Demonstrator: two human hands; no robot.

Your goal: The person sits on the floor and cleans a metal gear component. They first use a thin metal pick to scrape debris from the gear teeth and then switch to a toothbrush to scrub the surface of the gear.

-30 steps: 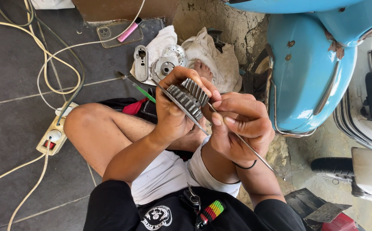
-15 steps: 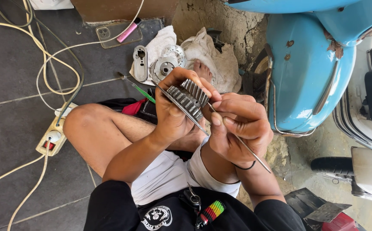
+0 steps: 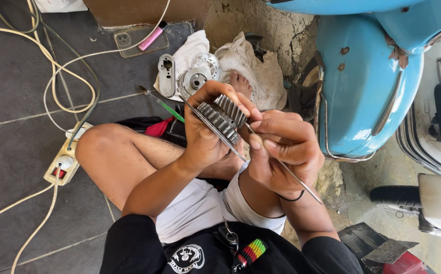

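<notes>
left hand [image 3: 205, 134]: fingers wrapped round gear cluster [image 3: 224, 117]
right hand [image 3: 281, 152]: pinching thin rod [image 3: 286, 170] – tip at the teeth
progress: mid-job – other metal parts [image 3: 190, 76] on the rag, untouched

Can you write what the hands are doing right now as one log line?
left hand: holds gear stack | right hand: pokes thin metal rod at gears | nearby: blue scooter

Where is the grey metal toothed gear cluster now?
The grey metal toothed gear cluster is centre frame, gripped in the left hand, beside the right hand.

Black sleeves [image 3: 134, 243], white shorts [image 3: 195, 208], black wristband [image 3: 289, 198].
</notes>
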